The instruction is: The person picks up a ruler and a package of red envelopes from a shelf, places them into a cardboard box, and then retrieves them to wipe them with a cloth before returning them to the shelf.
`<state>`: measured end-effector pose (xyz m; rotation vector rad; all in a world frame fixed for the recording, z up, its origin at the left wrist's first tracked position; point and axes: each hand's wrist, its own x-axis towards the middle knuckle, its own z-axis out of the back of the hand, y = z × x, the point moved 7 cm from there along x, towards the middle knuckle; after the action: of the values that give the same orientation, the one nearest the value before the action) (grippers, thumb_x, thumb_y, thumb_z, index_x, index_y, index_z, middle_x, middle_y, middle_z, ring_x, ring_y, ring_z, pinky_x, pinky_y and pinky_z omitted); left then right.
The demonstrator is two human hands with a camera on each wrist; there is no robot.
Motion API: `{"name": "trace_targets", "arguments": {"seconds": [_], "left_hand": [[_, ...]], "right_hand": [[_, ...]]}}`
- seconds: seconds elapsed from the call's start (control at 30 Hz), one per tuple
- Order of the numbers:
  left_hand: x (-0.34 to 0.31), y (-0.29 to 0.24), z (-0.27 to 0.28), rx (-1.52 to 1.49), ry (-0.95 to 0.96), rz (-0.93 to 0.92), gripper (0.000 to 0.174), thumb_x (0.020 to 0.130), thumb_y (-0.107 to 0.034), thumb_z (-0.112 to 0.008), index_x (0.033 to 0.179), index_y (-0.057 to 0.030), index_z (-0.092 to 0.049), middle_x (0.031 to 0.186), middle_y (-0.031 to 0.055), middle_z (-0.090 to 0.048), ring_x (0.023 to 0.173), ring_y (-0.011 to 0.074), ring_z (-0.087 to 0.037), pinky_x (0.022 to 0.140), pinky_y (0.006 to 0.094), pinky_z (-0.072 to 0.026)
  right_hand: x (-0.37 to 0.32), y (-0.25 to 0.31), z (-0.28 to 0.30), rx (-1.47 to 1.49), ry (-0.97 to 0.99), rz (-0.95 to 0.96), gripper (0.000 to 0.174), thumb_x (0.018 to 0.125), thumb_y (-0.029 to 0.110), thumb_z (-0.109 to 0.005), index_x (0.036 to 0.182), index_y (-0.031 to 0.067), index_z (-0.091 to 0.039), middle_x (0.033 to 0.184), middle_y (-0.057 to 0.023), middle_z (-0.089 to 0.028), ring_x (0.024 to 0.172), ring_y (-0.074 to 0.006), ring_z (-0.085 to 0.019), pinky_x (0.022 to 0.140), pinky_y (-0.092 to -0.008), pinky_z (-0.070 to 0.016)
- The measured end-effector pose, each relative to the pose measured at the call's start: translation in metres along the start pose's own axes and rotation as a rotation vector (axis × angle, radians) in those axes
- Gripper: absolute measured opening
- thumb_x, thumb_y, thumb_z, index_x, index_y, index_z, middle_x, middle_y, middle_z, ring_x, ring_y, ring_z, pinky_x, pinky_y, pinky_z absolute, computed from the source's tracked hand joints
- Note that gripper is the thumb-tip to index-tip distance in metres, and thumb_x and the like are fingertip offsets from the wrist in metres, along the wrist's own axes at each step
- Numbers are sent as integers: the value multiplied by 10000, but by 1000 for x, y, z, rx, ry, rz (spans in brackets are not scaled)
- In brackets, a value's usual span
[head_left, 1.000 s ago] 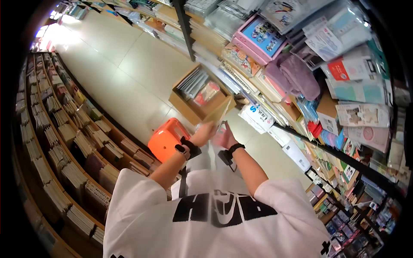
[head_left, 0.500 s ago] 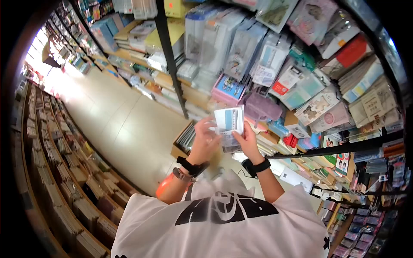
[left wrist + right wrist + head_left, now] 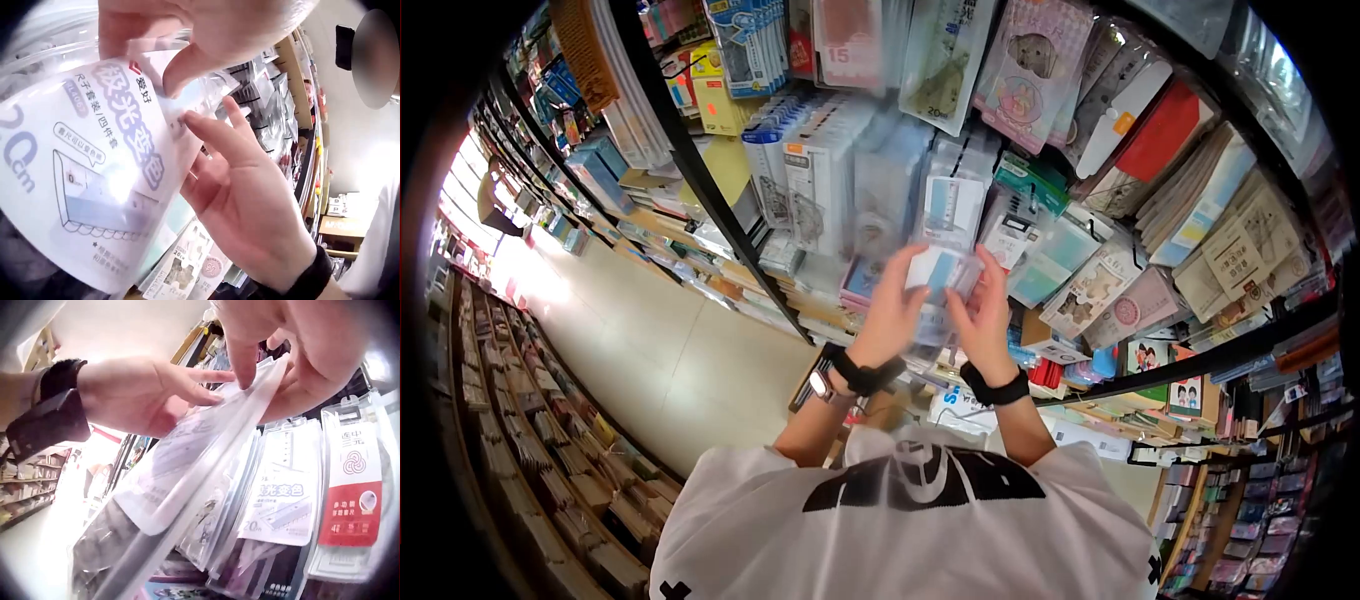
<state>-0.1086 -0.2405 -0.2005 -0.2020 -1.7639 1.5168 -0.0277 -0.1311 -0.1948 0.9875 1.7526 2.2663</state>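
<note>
Ruler pack (image 3: 940,272): flat clear pouch with a white-and-blue printed card inside. It is held raised in front of the display wall, between both hands, and is not on any hook or shelf.
Left hand (image 3: 890,312): grasping. The thumb and curled fingers pinch the pouch at one edge, and a black wrist strap shows below.
Right hand (image 3: 982,318): grasping. One digit lies across the near face and the rest of the hand backs the far face, so the opposite edge is pinched.
Grip rationale: the pouch looks thin and floppy, so a pinch at two edges probably keeps it flat and its printed face readable.
Position rationale: the pouch sits level with the hanging packs (image 3: 284,500), several of which carry the same printed ruler design. It appears to be held there for comparison or alignment, but this cannot be confirmed.
Red-label pack (image 3: 353,487): hangs just beside the ruler designs, apart from both hands.
Black upright (image 3: 690,165): shelf post to the left of the hands — well apart from them.
Floor (image 3: 650,340): pale aisle below, flanked on the far side by shelves of books (image 3: 530,430).
</note>
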Motion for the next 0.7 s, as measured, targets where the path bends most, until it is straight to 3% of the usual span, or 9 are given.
{"name": "trace_targets", "arguments": {"seconds": [0.07,0.13,0.17,0.3,0.37,0.47,0.6,0.7], "left_hand": [[18,-6,-2,2,-20,64,562,829,70,-538,1341,-14,-323,1355,119,-366,1283,199,-345,982,308,-372],[32,-13,-3,153,-55,-63,579,826,32,-567,1349,-7,-321,1362,133,-368,1293,228,-343,1038,321,-310],[38,-13,-3,255,-69,-114,613,826,2,-580,1370,-2,-298,1383,149,-358,1296,260,-347,1070,337,-269],[51,-10,-4,379,-125,-207,629,822,4,-572,1385,-7,-292,1398,157,-355,1285,283,-357,1075,355,-268],[56,-14,-7,507,-124,-255,653,803,23,-578,1397,-68,-322,1319,161,-419,1164,322,-455,901,338,-459],[59,-10,-11,325,-106,-113,677,798,51,-556,1411,-104,-314,1278,161,-432,1113,314,-473,854,334,-489],[61,-14,-12,359,-114,-141,686,796,63,-544,1414,-130,-316,1227,164,-445,1084,314,-480,825,329,-506],[65,-11,-12,364,-109,-116,682,799,60,-540,1415,-127,-315,1197,175,-450,1065,325,-481,822,334,-500]], "right_hand": [[25,4,6,-194,-26,40,513,808,-7,-569,1300,56,-439,1172,-122,-533,926,-176,-553,697,-245,-455],[45,8,4,-209,4,118,467,793,-13,-556,1252,49,-493,1134,-118,-545,889,-192,-546,638,-244,-434],[52,11,2,-208,13,120,461,793,-14,-553,1246,48,-497,1130,-129,-542,921,-220,-545,680,-262,-441],[70,10,1,-258,15,225,449,800,-3,-547,1244,42,-496,1132,-163,-528,1010,-309,-526,835,-337,-430],[76,8,1,-248,34,224,454,804,10,-549,1253,41,-491,1132,-172,-525,1030,-330,-514,875,-358,-410],[80,9,1,-253,66,215,468,811,31,-552,1273,39,-478,1128,-183,-522,1042,-349,-504,904,-378,-395],[82,10,1,-265,51,264,481,816,46,-559,1289,36,-468,1106,-187,-523,1009,-346,-509,878,-378,-404],[84,6,2,-245,45,190,481,817,47,-562,1288,37,-469,1098,-187,-523,989,-346,-511,867,-376,-406]]}}
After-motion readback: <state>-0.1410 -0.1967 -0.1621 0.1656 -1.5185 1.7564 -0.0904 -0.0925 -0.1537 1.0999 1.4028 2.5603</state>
